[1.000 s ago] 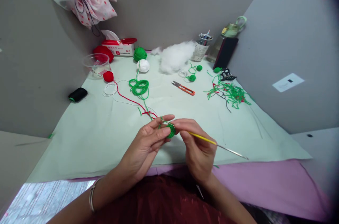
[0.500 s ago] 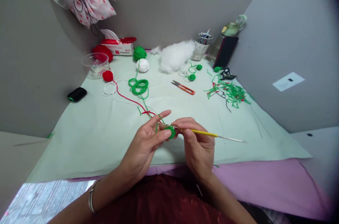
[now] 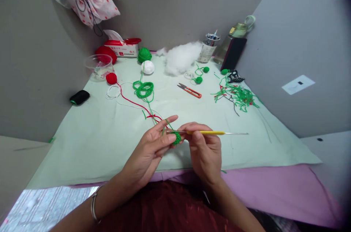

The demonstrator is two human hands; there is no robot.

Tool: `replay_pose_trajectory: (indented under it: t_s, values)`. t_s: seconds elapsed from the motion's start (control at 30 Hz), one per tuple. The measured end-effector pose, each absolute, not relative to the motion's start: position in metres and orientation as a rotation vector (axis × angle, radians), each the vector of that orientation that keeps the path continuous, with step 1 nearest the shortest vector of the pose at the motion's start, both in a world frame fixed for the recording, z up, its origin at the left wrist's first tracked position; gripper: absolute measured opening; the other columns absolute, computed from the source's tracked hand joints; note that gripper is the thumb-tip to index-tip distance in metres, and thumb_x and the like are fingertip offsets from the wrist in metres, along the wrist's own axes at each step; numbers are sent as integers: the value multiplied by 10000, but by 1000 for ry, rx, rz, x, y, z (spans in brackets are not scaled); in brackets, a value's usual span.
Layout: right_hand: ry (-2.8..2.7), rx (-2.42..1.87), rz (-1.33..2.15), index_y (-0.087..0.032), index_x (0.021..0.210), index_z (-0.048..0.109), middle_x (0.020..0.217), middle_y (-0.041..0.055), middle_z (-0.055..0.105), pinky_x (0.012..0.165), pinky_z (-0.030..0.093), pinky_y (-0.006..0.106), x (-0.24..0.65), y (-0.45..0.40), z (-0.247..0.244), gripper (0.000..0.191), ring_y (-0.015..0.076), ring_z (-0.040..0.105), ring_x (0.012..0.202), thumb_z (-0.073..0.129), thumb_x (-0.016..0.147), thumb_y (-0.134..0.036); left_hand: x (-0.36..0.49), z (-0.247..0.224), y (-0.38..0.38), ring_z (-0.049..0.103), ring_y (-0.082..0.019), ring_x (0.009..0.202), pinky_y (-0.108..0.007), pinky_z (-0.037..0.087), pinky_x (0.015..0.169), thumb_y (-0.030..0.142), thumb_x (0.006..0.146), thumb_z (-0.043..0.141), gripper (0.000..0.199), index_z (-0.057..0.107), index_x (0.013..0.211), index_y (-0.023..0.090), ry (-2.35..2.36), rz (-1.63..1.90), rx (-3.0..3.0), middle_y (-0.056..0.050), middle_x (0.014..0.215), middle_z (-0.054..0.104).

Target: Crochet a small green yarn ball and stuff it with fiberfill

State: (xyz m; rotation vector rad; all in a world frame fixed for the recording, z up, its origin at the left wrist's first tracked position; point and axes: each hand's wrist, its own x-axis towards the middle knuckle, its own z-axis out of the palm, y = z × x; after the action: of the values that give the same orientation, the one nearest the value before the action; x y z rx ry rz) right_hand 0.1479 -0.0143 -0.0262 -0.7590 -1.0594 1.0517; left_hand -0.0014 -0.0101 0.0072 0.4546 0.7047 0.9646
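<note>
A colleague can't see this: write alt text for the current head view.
A left hand pinches a small green crocheted piece while the right hand holds a yellow-handled hook to it. Beyond them, on a pale green cloth, lie a coil of green yarn, orange snips and a pile of yarn scraps, with white stuffing farther back.

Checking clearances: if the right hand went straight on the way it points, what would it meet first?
Likely the green crochet piece held by the left hand, though depth is unclear.

Left hand (image 3: 150, 145) pinching, index finger (image 3: 172, 118) extended; right hand (image 3: 206, 151) in pencil grip.
</note>
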Motion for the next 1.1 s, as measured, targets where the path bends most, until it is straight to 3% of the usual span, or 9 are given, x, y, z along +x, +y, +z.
replay_pose_trajectory:
  t_s: [0.23, 0.3, 0.4, 0.53, 0.73, 0.83, 0.93, 1.0, 1.1]
  values:
    - [-941, -804, 1144, -219, 875, 764, 756, 10, 698, 534, 555, 250, 153, -6, -13, 239, 117, 594, 556, 762, 935, -450, -9, 6, -5, 266, -12, 497, -242, 476, 723, 237, 760, 871, 498, 802, 1248, 168, 641, 893, 461, -32, 879, 720]
    - [-921, -814, 1198, -213, 848, 751, 708, -1, 669, 513, 538, 240, 157, -4, -10, 253, 115, 582, 539, 773, 922, -455, -9, 7, -5, 306, -27, 520, -232, 464, 687, 237, 756, 875, 486, 811, 1235, 187, 653, 899, 489, -13, 846, 689]
    - [-938, -797, 1242, -221, 857, 756, 713, -1, 675, 525, 539, 243, 159, -5, -8, 241, 121, 598, 557, 752, 943, -447, -6, 7, -8, 511, -82, 661, -218, 456, 705, 235, 756, 900, 463, 818, 1212, 235, 720, 982, 580, 2, 828, 661]
    - [-1170, -826, 1003, -257, 970, 817, 905, 36, 786, 698, 597, 292, 152, -12, -9, 156, 155, 694, 755, 689, 1012, -336, -1, 2, -12, 642, -147, 847, -270, 486, 859, 252, 794, 908, 390, 817, 1171, 290, 785, 1123, 716, 7, 855, 695]
    - [-1517, -916, 508, -319, 1155, 812, 1027, 51, 807, 759, 626, 353, 148, -22, -15, 260, 202, 746, 894, 664, 1008, -164, 0, -2, -11, 551, -110, 749, -238, 437, 734, 312, 811, 906, 393, 813, 1190, 267, 878, 1162, 704, 21, 838, 669]
    - [-1676, -918, 276, -330, 1229, 794, 1141, 72, 796, 806, 626, 369, 152, -21, -16, 359, 216, 744, 975, 696, 968, -104, -2, 1, -6, 481, -76, 638, -220, 431, 694, 299, 778, 928, 452, 804, 1205, 218, 817, 1070, 551, 46, 727, 593]
    - [-1488, -941, 450, -304, 1162, 802, 969, 40, 789, 732, 605, 337, 155, -17, -10, 290, 185, 727, 842, 634, 1015, -119, -4, 5, -2, 291, -33, 500, -212, 434, 657, 258, 784, 917, 441, 805, 1205, 185, 771, 1022, 470, 93, 633, 495]
    - [-1388, -936, 595, -280, 1089, 808, 877, 25, 762, 671, 586, 320, 154, -15, -8, 245, 168, 699, 748, 598, 1046, -161, -2, 6, -2, 338, -38, 519, -203, 444, 669, 215, 774, 916, 462, 798, 1220, 203, 787, 1124, 505, 85, 672, 550]
    - [-1535, -930, 436, -278, 1116, 815, 981, 49, 784, 717, 603, 327, 151, -14, -10, 232, 187, 730, 851, 659, 1009, -145, 2, 6, -4, 510, -74, 654, -194, 445, 685, 203, 747, 932, 553, 773, 1276, 237, 805, 1185, 567, 46, 789, 662]
